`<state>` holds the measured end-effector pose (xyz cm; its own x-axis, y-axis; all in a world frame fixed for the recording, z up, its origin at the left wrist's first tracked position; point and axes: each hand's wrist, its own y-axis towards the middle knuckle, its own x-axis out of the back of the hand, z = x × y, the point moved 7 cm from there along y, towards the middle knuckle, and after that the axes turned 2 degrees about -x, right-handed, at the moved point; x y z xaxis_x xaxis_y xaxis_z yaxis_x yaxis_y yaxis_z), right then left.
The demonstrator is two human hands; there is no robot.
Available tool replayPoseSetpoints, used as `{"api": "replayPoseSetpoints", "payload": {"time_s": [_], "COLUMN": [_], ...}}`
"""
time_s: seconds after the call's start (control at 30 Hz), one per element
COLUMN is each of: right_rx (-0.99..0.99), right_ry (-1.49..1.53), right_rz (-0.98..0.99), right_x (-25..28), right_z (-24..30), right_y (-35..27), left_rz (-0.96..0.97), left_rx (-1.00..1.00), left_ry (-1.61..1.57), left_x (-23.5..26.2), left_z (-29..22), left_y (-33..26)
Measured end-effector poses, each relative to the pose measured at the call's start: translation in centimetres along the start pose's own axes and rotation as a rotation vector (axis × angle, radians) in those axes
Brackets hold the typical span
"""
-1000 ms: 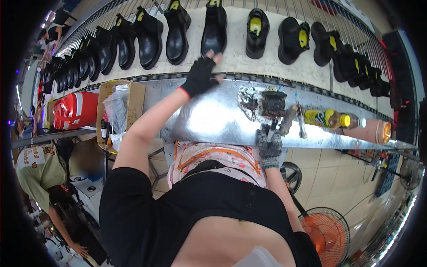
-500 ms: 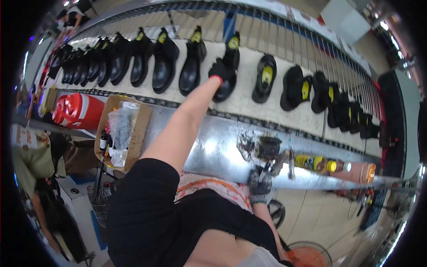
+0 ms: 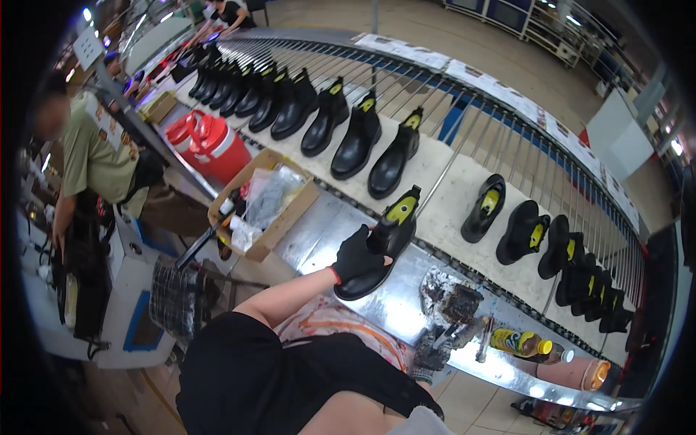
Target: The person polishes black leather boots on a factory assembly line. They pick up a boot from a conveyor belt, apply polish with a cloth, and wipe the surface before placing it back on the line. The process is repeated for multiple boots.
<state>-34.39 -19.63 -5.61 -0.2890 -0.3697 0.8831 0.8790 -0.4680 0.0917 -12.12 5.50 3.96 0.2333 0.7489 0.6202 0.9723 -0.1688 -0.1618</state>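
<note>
My left hand (image 3: 357, 257), in a black glove with a red cuff, grips a black ankle boot (image 3: 391, 239) with a yellow inner lining. The boot is tilted, toe toward me, over the metal ledge (image 3: 301, 243) in front of the conveyor. Low on the right, my right hand (image 3: 433, 354) wears a stained grey glove. Its fingers look closed around a smeared, dirty object (image 3: 467, 333) that I cannot make out. Just beyond that hand lies a dark, grimy block (image 3: 458, 301) on a stained patch of the ledge.
Black boots (image 3: 354, 138) stand in a row along the pale conveyor belt (image 3: 442, 170), with more shoes (image 3: 523, 232) to the right. An open carton (image 3: 279, 225) and a red jug (image 3: 217, 148) sit at left. Bottles (image 3: 518, 342) lie at right. A person (image 3: 101, 152) stands left.
My left hand has brought the boot off the belt, toward me over the ledge. The view has turned, and my right hand stays by the grimy block.
</note>
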Motion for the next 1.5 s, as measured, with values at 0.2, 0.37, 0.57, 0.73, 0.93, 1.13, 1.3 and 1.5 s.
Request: {"api": "replayPoseSetpoints", "payload": {"time_s": [0.2, 0.37, 0.57, 0.73, 0.93, 1.13, 1.3, 1.5], "right_rx": [-0.139, -0.266, -0.119, -0.02, 0.179, 0.084, 0.081, 0.151], "right_ry": [0.095, 0.192, 0.176, 0.21, -0.088, 0.138, 0.276, -0.113], "right_rz": [-0.001, 0.017, 0.02, -0.072, -0.409, -0.29, -0.199, -0.468], "right_x": [-2.0, -0.2, -1.3, -2.0, -5.4, -1.3, 1.2, -3.7], "right_z": [-3.3, -1.8, -2.2, -2.8, -5.9, -2.3, -0.2, -3.5], "right_y": [-0.5, 0.0, 0.0, -0.3, -2.2, -0.9, -0.1, -2.1], "left_rz": [-0.167, -0.668, -1.097, -1.43, -1.549, -1.552, -1.561, -1.472], "left_rx": [-0.184, -0.598, -0.625, -0.452, -0.248, 0.02, 0.072, 0.023], "left_ry": [0.104, 0.236, 0.31, 0.994, 1.097, 1.179, 1.155, 1.08], "left_x": [2.3, 18.4, 32.6, 38.0, 45.6, 47.0, 46.7, 45.3], "left_z": [3.6, -2.9, -4.3, -2.8, 1.1, 4.9, 5.9, 6.6], "left_y": [-2.2, -4.1, -9.7, -15.4, -20.6, -22.3, -20.9, -18.2]}}
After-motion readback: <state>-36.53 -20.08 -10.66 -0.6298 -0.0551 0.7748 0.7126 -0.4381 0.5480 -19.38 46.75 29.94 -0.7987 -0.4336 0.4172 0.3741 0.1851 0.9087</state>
